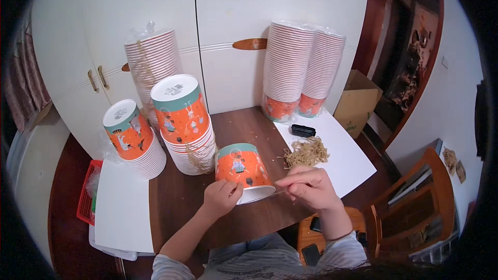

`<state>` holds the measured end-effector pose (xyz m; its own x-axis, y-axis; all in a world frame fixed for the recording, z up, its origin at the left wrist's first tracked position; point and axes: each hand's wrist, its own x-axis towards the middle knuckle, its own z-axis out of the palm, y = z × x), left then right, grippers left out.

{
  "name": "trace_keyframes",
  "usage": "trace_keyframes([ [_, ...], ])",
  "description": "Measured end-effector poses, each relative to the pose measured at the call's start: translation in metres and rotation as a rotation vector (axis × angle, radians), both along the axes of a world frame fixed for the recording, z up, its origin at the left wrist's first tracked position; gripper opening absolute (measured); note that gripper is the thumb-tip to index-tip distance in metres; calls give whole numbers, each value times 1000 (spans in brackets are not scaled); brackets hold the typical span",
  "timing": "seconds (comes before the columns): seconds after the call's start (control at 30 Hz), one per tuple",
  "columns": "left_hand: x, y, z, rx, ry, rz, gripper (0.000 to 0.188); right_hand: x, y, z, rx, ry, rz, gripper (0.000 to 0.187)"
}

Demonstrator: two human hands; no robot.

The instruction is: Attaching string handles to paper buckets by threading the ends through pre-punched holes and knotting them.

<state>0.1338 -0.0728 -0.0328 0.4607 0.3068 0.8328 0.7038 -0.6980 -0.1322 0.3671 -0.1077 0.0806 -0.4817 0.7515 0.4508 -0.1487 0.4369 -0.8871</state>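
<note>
An orange paper bucket (243, 165) with a green band and cartoon figures stands tilted on the brown table in front of me, its white-rimmed mouth facing me. My left hand (223, 197) is closed, fingers curled at the left side of the rim; whether a strand is also in them is hidden. Just right of the bucket, my right hand (310, 186) pinches a thin strand that runs toward the rim. Beyond that hand lies a tangled pile of tan strands (307, 152). Several similar strands hang on the upside-down bucket stack (181, 119) to the left.
Another inverted bucket stack (129, 135) stands at the left. Tall plastic-wrapped stacks rise behind, one at left (152, 54) and two at right (290, 62). A black case (303, 130) sits near the strands. A wooden chair (415, 202) and a cardboard box (357, 101) flank the right side.
</note>
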Motion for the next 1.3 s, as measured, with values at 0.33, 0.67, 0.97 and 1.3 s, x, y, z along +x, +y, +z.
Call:
trace_keyframes([
  [0.33, 10, -9, -13, 43, -63, -24, 15, -18, 15, -13, 697, -966, -535, 22],
  [0.67, 12, -11, -19, 42, -63, -57, 15, -18, 13, -14, 613, -899, -460, 18],
  [0.97, 14, -10, -19, 43, -90, -65, 15, -11, 16, -23, 477, -941, -409, 15],
  [1.3, 14, -11, -16, 39, -98, -61, 12, -8, 19, -29, 455, -805, -391, 9],
])
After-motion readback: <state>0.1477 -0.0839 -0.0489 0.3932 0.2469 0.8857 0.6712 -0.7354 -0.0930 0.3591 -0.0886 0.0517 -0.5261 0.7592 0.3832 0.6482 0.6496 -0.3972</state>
